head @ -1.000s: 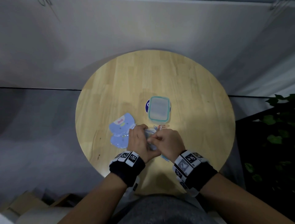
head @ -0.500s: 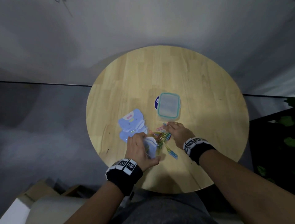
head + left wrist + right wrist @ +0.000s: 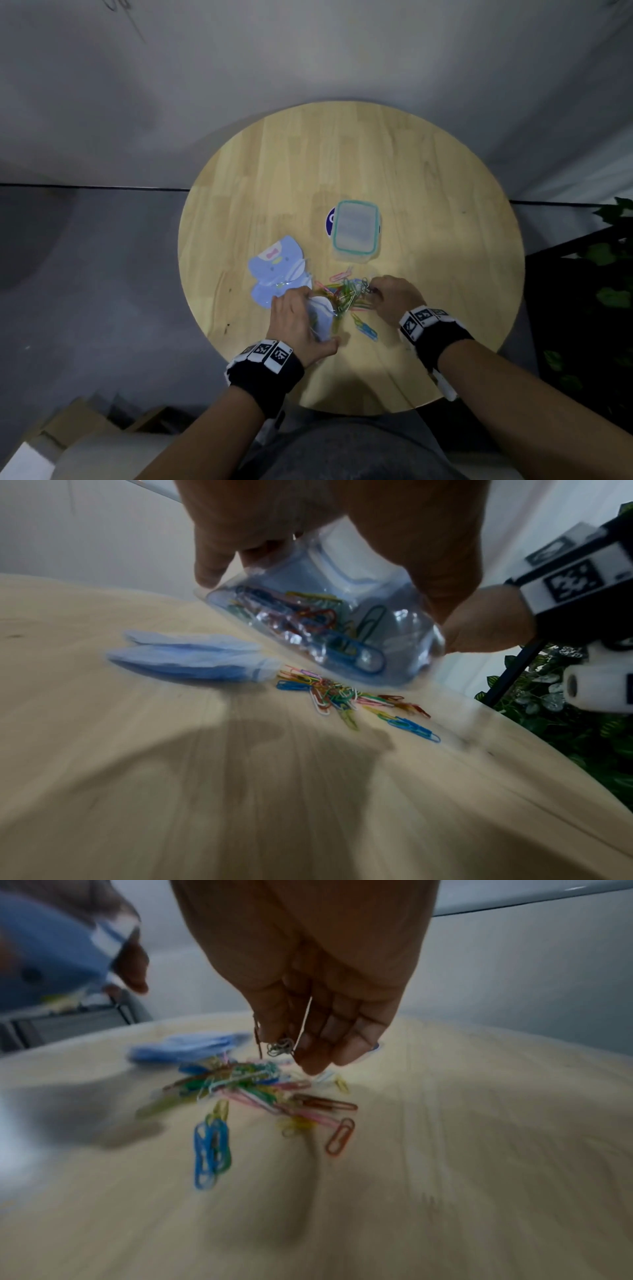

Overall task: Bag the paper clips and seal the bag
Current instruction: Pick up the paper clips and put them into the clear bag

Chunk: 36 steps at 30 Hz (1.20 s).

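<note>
Head view, read from 9 o'clock to 3 o'clock. Cardboard boxes (image 3: 58,435) sit on the grey floor at about 8 o'clock, below the round wooden table (image 3: 428,164), which stands before a plain grey wall. On the tabletop, a stack of spare blue bags (image 3: 275,270) with a cartoon print lies at 9 o'clock of the clip pile. The left hand (image 3: 298,322) grips the bag (image 3: 308,623), a clear pouch with a blue back, thumb and curled fingers round it, lifted just above the wood at 7 o'clock of the pile; several clips already lie inside. The loose paper clips (image 3: 346,294), in mixed colours, are heaped on the table between the two hands, with a few blue ones trailing toward 5 o'clock. A lidded plastic box (image 3: 356,231) with a teal rim stands at 12 o'clock of the pile, partly covering a dark round sticker (image 3: 329,219). The right hand (image 3: 394,298), fingers curled downward, pinches a small tangle of clips just above the heap. Green foliage (image 3: 613,294) fills the dark corner at 3 o'clock.
</note>
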Motion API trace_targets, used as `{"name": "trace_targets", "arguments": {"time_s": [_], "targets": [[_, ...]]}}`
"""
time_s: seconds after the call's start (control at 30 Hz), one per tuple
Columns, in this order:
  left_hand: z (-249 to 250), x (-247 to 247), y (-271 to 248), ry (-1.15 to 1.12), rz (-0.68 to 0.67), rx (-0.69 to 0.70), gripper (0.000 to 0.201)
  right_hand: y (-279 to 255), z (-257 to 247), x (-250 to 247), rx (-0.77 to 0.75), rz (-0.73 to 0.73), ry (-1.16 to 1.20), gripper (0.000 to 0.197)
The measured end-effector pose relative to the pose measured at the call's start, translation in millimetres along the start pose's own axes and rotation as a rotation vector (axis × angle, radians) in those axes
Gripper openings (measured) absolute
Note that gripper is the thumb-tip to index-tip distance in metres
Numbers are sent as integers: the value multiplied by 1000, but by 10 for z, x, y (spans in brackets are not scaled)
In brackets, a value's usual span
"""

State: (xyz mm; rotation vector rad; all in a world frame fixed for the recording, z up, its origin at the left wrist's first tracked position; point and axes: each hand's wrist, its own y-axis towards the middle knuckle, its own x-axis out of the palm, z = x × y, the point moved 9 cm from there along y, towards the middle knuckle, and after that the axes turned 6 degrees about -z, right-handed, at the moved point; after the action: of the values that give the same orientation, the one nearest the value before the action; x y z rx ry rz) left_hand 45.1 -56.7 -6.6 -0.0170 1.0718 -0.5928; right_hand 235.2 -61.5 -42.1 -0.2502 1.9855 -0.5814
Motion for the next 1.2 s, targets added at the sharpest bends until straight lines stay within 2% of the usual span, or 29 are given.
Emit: {"name": "trace_targets", "arguments": {"time_s": [0.17,0.33,0.47,0.57,0.63,0.7,0.8,0.97,1.07,1.2], "targets": [[83,29,98,-5,-18,11,100,-100,4,-117,74,-24,218,16],[114,17,165,-39,36,21,93,-136,-92,-211,92,-60,361,19],[114,18,188,-23,18,18,96,-230,-304,-336,-7,-120,532,21],[109,21,195,-47,10,15,98,-378,-488,-453,-76,-191,619,34],[125,21,207,-68,28,34,95,-456,-585,-455,-106,-287,597,37],[172,3,220,-95,52,72,93,-482,-608,-422,-103,-374,512,31],[301,-66,206,-126,78,140,91,-457,-538,-432,-68,-414,384,35],[447,-147,132,-185,128,213,88,-431,-545,-555,-53,-367,172,35],[474,-128,115,-151,122,209,87,-503,-689,-606,-75,-319,74,24],[505,-135,143,-142,129,177,87,-568,-894,-692,-117,-133,-39,21]]}}
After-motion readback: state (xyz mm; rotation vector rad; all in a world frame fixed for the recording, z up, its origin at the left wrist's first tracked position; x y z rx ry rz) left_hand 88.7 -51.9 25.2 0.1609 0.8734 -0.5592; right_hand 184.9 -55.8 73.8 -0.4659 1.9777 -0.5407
